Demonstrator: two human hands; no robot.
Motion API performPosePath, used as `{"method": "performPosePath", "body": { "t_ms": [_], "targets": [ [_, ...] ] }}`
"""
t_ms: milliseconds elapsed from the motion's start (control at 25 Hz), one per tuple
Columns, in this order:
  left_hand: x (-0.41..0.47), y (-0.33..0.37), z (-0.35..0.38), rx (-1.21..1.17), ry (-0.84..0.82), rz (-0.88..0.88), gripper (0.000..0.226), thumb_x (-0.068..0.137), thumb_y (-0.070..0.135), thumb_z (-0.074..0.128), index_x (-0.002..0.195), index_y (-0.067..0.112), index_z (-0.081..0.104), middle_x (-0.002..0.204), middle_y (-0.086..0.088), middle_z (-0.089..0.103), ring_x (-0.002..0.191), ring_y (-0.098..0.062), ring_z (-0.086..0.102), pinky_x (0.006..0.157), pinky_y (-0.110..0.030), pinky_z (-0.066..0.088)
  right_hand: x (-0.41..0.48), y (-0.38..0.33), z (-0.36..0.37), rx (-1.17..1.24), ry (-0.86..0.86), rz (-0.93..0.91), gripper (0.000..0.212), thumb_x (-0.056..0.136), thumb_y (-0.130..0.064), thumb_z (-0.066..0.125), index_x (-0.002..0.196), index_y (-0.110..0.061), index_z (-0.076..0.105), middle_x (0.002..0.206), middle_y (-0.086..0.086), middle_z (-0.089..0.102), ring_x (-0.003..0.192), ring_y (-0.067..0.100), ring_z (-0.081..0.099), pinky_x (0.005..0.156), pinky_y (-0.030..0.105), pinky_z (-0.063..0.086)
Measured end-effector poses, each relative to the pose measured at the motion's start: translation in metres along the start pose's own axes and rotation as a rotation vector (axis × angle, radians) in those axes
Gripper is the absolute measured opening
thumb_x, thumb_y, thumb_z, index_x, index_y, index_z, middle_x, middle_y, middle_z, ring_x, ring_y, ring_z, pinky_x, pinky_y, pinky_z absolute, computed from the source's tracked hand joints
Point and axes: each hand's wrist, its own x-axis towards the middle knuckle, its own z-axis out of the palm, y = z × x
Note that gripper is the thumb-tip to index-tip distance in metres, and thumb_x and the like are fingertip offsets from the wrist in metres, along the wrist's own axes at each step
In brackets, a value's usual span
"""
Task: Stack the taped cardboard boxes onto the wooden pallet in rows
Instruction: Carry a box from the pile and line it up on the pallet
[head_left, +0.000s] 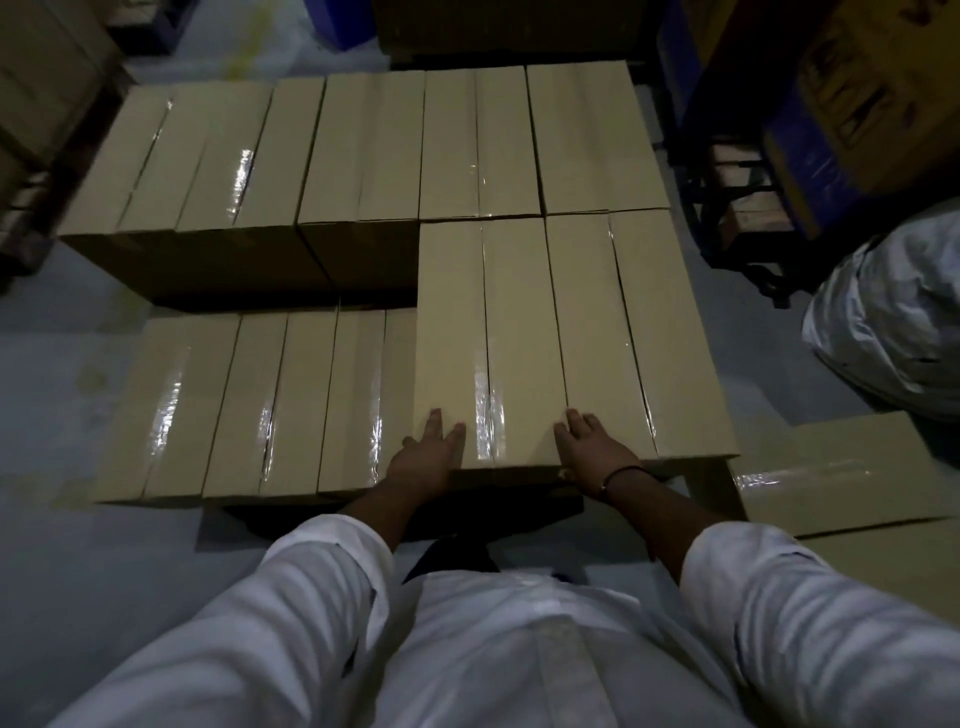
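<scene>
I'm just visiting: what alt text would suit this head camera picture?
Both hands, left hand and right hand, rest flat on the near end of a taped cardboard box, among rows of similar boxes in a dim storeroom.

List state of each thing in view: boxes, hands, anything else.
Near upper box: taped shut, on the upper layer, both hands on its near end.
Left hand: open, flat on that box.
Right hand: open, flat on it.
Lower near-left boxes: taped shut, side by side.
Far row boxes: taped shut.
Right floor box: taped, apart from the stack.
</scene>
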Motion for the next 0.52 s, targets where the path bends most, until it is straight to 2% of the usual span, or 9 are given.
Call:
{"method": "performPosePath", "body": {
  "t_ms": [160, 280, 400, 520],
  "targets": [
    [0.002, -0.006, 0.01, -0.055, 0.134, -0.003, 0.083, 0.093, 0.017, 0.066, 0.159, 0.039, 0.021, 0.171, -0.003, -0.001, 0.138, -0.05, 0.042, 0.112, -0.051, 0.041, -0.002, 0.005, 0.004, -0.04, 0.117, -0.027, 0.06, 0.097, -0.019, 0.058, 0.15, -0.009, 0.032, 0.16, 0.016, 0.02, 0.142, 0.034, 0.027, 0.109, 0.047, 0.042],
    [0.001, -0.008, 0.022, -0.036, 0.196, 0.003, 0.085, 0.09, 0.007, 0.067, 0.159, 0.036, 0.025, 0.171, -0.004, 0.005, 0.136, -0.044, 0.047, 0.11, -0.051, 0.044, -0.004, 0.005, 0.013, -0.044, 0.177, -0.024, 0.052, 0.098, -0.017, 0.055, 0.146, -0.008, 0.038, 0.154, 0.016, 0.03, 0.137, 0.033, 0.034, 0.106, 0.047, 0.044],
    [0.002, -0.008, 0.025, -0.008, 0.252, 0.002, 0.085, 0.091, 0.001, 0.063, 0.159, 0.035, 0.025, 0.171, -0.005, 0.005, 0.137, -0.041, 0.047, 0.111, -0.052, 0.041, -0.004, 0.007, 0.018, -0.036, 0.214, -0.038, 0.053, 0.098, -0.022, 0.058, 0.146, -0.008, 0.04, 0.154, 0.016, 0.032, 0.136, 0.033, 0.035, 0.106, 0.047, 0.044],
    [0.002, -0.007, 0.03, -0.02, 0.271, 0.001, 0.088, 0.09, -0.001, 0.064, 0.159, 0.036, 0.024, 0.171, -0.004, 0.003, 0.136, -0.04, 0.05, 0.107, -0.05, 0.048, -0.005, 0.01, 0.02, -0.035, 0.233, -0.062, 0.06, 0.095, -0.031, 0.064, 0.145, -0.01, 0.04, 0.154, 0.014, 0.032, 0.135, 0.032, 0.036, 0.104, 0.047, 0.046]
  ]
}}
